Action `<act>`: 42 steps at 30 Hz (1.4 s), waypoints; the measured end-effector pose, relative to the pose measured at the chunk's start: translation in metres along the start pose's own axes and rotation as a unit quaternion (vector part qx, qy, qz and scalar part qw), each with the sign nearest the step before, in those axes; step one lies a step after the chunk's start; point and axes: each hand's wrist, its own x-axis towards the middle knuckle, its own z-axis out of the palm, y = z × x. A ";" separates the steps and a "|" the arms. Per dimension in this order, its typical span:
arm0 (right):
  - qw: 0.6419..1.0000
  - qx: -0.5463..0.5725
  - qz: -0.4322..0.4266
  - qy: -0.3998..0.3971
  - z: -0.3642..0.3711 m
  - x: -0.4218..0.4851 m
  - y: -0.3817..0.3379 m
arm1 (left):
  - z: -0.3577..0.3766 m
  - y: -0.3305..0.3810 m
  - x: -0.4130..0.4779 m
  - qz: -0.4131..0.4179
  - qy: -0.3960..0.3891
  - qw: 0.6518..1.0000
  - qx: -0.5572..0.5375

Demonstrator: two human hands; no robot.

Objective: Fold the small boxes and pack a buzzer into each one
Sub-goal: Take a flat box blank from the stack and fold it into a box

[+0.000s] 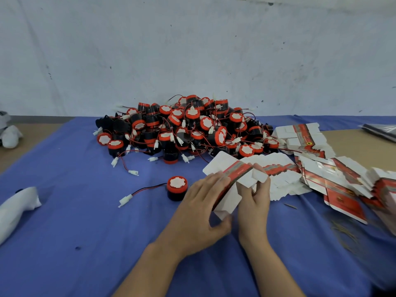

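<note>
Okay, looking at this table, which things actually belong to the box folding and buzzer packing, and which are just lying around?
Part of the job:
box blank, gripped by left hand and right hand
single buzzer
buzzer pile
flat box stacks

Just lying about:
white cloth bundle
rubber bands
plastic packet

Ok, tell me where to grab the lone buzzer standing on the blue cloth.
Probably come from above and pinch the round body of the lone buzzer just under its red cap. It stands upright with the cap up, apart from the pile, and its wire trails left, so avoid that side.
</note>
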 end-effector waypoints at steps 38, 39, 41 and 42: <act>0.955 -0.057 -0.108 -0.269 0.015 -0.033 -0.011 | -0.025 -0.004 -0.005 -0.210 0.071 0.906 -0.361; 0.955 -0.068 -0.113 -0.265 0.016 -0.033 -0.011 | -0.026 -0.003 -0.005 -0.218 0.076 0.902 -0.365; 0.954 -0.090 -0.138 -0.251 0.018 -0.033 -0.011 | -0.026 -0.002 -0.005 -0.221 0.087 0.901 -0.364; 0.952 -0.100 -0.154 -0.243 0.018 -0.033 -0.010 | -0.027 -0.001 -0.006 -0.217 0.091 0.902 -0.361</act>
